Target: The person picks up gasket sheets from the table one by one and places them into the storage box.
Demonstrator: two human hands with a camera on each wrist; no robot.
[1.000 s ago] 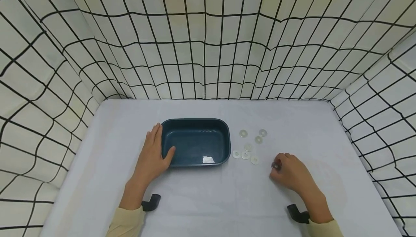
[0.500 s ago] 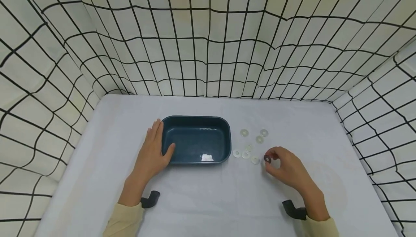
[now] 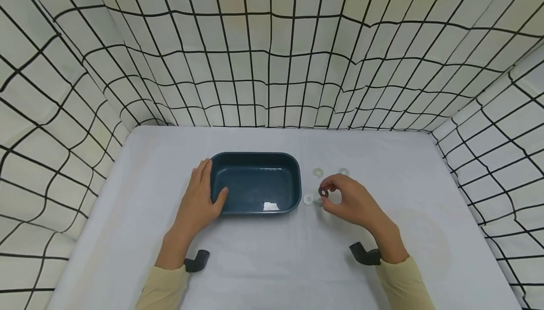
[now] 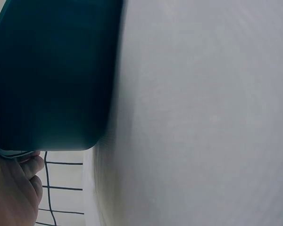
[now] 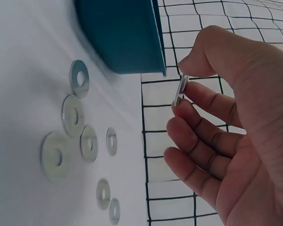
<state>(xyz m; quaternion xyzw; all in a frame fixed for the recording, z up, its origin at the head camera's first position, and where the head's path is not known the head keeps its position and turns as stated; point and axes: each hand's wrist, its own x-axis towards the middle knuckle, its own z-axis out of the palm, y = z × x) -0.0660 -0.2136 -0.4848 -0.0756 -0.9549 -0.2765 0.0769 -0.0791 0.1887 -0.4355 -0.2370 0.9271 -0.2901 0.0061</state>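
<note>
My left hand holds the left end of a dark blue rectangular tray, thumb over the rim inside and fingers straight along the outside. In the left wrist view, its fingertips show by the rim of the tray. My right hand pinches a flat metal washer between thumb and fingertips, above the table to the right of the tray. The right wrist view shows this washer nearly edge-on, the other fingers loosely bent. Several more washers lie flat below, some hidden by the hand in the head view.
A white cloth covers the table. Black grid netting over pale walls encloses the back and both sides. A black wrist mount sits at the left cuff and another at the right.
My right hand has carried the pinched washer left and away from me, from beyond the loose washers to above them, nearer the tray. The left hand and tray stay in place.
</note>
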